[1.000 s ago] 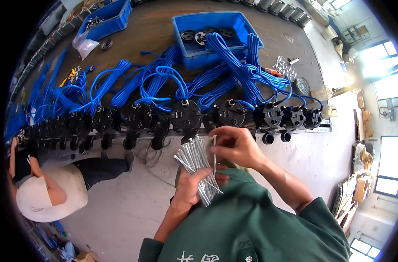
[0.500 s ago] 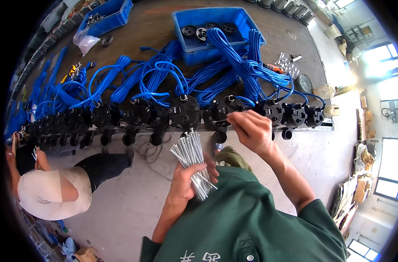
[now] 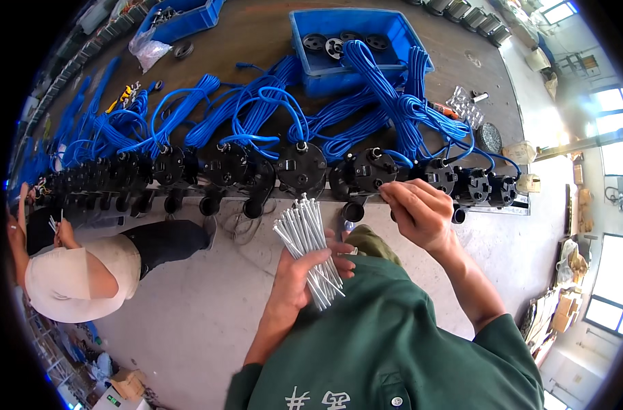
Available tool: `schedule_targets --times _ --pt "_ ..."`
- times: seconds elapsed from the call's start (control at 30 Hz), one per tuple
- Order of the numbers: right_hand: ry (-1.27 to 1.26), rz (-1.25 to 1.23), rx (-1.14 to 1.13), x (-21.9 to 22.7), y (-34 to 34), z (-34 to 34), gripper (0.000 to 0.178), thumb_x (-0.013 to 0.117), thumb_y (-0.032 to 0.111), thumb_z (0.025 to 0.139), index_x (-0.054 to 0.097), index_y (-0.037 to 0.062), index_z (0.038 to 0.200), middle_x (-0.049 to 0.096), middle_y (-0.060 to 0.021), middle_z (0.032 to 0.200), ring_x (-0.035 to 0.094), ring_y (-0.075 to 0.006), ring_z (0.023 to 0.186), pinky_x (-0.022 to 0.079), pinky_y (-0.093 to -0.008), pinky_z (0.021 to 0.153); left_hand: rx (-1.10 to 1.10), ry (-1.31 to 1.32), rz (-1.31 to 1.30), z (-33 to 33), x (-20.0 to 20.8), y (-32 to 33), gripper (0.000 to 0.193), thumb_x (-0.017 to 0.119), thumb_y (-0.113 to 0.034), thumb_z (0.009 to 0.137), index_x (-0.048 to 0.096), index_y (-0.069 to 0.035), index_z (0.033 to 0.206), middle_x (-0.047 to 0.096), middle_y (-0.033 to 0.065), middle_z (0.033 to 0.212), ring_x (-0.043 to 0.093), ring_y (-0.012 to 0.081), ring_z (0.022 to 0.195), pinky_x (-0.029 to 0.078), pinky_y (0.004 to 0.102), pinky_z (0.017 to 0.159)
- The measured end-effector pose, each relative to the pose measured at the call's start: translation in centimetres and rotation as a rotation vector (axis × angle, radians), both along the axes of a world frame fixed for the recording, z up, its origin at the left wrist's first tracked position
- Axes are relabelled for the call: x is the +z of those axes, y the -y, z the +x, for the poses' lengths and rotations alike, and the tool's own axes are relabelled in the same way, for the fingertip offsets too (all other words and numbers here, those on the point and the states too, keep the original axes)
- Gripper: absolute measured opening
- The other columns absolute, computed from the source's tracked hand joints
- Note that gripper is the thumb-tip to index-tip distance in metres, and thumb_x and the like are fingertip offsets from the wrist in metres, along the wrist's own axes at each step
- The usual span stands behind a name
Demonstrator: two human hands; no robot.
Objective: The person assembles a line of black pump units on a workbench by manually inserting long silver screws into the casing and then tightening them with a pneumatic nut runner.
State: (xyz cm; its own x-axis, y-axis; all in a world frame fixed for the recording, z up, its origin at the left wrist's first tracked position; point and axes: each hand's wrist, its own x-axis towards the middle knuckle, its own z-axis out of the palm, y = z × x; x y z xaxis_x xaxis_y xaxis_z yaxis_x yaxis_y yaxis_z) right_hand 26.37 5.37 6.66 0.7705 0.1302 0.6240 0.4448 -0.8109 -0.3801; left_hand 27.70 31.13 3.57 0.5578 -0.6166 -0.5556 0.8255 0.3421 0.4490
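My left hand (image 3: 299, 272) is closed around a bundle of long silver bolts (image 3: 307, 239), heads up, held in front of my chest. My right hand (image 3: 421, 210) has its thumb and fingertips pinched together at the lower right edge of a round black pump housing (image 3: 373, 171). Whatever sits between those fingertips is too small or hidden to make out. Left of that housing stands another round black pump housing (image 3: 302, 168), just beyond the bolt heads. More black pump housings (image 3: 472, 186) continue the row on the right, along the table edge.
Coiled blue cables (image 3: 386, 102) lie across the table behind the housings. A blue bin (image 3: 366, 75) with black wheel-like discs stands behind them, and another blue bin (image 3: 188, 20) is at the far left. A co-worker (image 3: 79, 280) in a light shirt stands at the left along the row.
My right hand has moved right and slightly down, from the front of the housing to its lower right edge. The left hand still grips the bolts. The whole view has shifted a little.
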Motion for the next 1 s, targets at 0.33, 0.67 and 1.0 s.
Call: schedule_targets --times 0.33,0.67,1.0 --pt "-0.124 -0.173 0.309 1.1 0.5 -0.5 0.038 0.072 0.002 0.065 0.068 -0.0022 0.102 0.071 -0.0129 0.097 0.067 -0.0240 0.073 0.057 -0.0327 0.060 0.078 -0.026 -0.127 0.0 -0.1 0.6 0.036 0.063 -0.008 0.093 0.051 0.000 0.126 0.057 0.0109 0.084 0.060 0.0240 0.068 0.051 0.0403 0.059" --pt "-0.337 -0.001 -0.042 -0.1 -3.5 0.6 0.034 0.081 0.010 0.074 0.068 0.0041 0.104 0.065 -0.0091 0.099 0.063 -0.0264 0.083 0.054 -0.0373 0.069 0.040 0.013 -0.104 -0.4 -0.8 0.8 0.044 0.061 0.004 0.084 0.053 -0.001 0.127 0.056 0.0095 0.087 0.058 0.0218 0.074 0.048 0.0393 0.066" --pt "-0.874 0.653 0.027 -0.1 -4.7 -2.1 0.025 0.080 0.017 0.084 0.067 -0.0024 0.091 0.070 -0.0121 0.074 0.071 -0.0195 0.066 0.054 -0.0317 0.062 -0.134 0.196 0.059 -1.1 0.2 3.0 0.028 0.063 0.005 0.090 0.058 0.005 0.118 0.066 0.0116 0.091 0.066 0.0195 0.066 0.057 0.0320 0.056"
